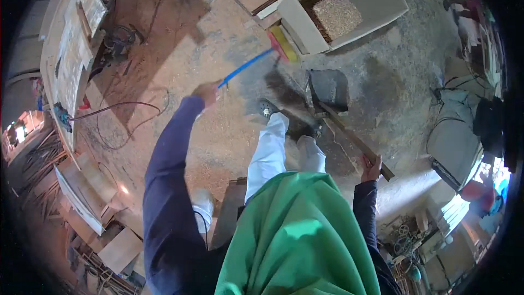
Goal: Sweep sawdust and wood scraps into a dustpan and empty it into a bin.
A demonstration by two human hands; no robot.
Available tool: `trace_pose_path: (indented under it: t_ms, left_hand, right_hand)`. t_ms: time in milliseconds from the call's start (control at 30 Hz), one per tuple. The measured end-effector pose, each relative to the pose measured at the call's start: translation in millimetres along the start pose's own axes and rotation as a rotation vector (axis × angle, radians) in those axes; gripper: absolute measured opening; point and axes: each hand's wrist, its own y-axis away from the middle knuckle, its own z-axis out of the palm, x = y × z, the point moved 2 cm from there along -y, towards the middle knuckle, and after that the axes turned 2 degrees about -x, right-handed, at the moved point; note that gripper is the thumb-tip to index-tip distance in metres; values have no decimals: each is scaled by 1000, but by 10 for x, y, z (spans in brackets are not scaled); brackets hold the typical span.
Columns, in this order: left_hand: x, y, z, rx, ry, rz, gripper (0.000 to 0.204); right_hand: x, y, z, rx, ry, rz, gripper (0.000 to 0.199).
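My left hand (206, 94) is closed around the blue handle of a broom (246, 68). Its red and yellow head (283, 45) rests beside the near left corner of a large cardboard box (376, 3). My right hand (371, 168) grips the long wooden handle (355, 139) of a dustpan. The dark pan (329, 88) lies on the floor ahead of my feet, to the right of the broom head. Inside the box is a heap of pale wood shavings (338, 17).
A wooden board (76, 43) stands at the left, with a red hose (120, 105) on the dusty floor near it. Scrap wood (120, 248) is piled at lower left. A grey covered object (456, 131) stands at right. Another person's legs (464, 8) show at upper right.
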Motion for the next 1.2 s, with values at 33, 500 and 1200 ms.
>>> trace_pose_path:
  t_ms: [33,500,1200]
  left_hand:
    - [33,-195,-8,-34,103,-89,48]
    - [76,1740,-92,219,713,-682,40]
    - [-498,1,-149,203,58,-494,49]
  right_hand:
    - [-44,63,36,14,9,-11,38]
    - [92,35,0,46,-45,21,36]
    - [372,-410,907,18,67,-63,33]
